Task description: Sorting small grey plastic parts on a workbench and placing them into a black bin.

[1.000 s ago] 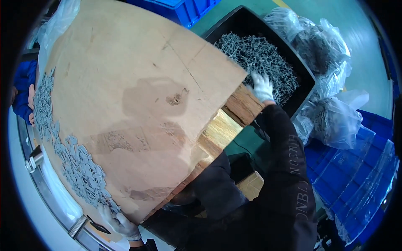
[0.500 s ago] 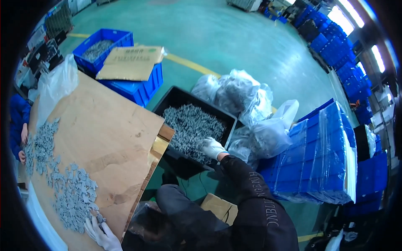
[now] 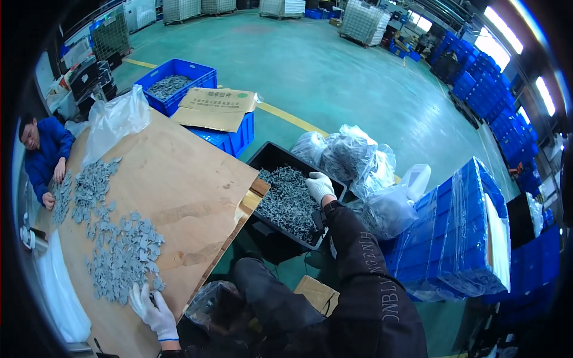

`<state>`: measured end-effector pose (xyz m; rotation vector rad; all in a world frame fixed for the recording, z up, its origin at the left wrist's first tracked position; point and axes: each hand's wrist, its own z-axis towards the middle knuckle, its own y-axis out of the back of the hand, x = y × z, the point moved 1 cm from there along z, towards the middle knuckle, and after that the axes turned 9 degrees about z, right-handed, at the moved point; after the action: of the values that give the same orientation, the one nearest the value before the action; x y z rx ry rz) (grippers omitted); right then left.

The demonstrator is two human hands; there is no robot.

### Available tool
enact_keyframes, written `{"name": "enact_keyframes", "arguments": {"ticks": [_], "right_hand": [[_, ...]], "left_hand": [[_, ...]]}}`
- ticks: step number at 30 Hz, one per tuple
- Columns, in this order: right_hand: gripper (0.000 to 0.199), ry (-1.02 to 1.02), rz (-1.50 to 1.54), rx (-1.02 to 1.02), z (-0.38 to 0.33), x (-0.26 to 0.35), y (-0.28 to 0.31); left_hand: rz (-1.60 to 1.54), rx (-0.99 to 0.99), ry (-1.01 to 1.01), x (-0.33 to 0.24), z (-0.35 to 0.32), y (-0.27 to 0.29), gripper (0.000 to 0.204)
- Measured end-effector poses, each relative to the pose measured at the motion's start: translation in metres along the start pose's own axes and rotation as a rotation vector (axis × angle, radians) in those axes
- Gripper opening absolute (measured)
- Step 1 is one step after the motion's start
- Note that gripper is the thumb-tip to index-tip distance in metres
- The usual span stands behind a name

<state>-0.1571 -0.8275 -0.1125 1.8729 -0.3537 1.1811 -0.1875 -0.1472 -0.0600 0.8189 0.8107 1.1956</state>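
My left hand point(image 3: 153, 311), in a white knit glove, lies at the table's near edge with its fingers spread. Its fingertips reach the border of a spread of small flat grey parts point(image 3: 125, 253) on the brown cardboard-covered table point(image 3: 191, 179). My right hand point(image 3: 320, 186), also gloved in white, is at the right side of a black bin point(image 3: 270, 150). That bin is filled with a tangle of small grey pieces point(image 3: 289, 200). The right fingertips point down and are hidden, so whether they hold anything does not show.
A co-worker in blue point(image 3: 45, 155) has both hands at the table's far left. Beyond the table stand blue crates point(image 3: 179, 71), one topped by a cardboard sheet point(image 3: 216, 107). Filled clear bags point(image 3: 352, 155) and wrapped blue crates point(image 3: 447, 232) stand right of the bin.
The view has tilted up, bringing more of the co-worker and far floor into sight. My right hand has moved within the bin toward its far right side. My left hand stays by the flat parts.
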Motion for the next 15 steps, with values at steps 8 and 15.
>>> {"name": "enact_keyframes", "arguments": {"ticks": [8, 15], "right_hand": [[0.049, 0.015, -0.181, -0.047, 0.017, 0.013, 0.007], [0.047, 0.412, -0.216, -0.116, -0.025, 0.058, 0.014]], "left_hand": [[-0.050, -0.106, -0.042, 0.012, -0.005, -0.008, 0.037], [0.067, -0.024, 0.007, 0.005, 0.006, -0.016, 0.042]]}}
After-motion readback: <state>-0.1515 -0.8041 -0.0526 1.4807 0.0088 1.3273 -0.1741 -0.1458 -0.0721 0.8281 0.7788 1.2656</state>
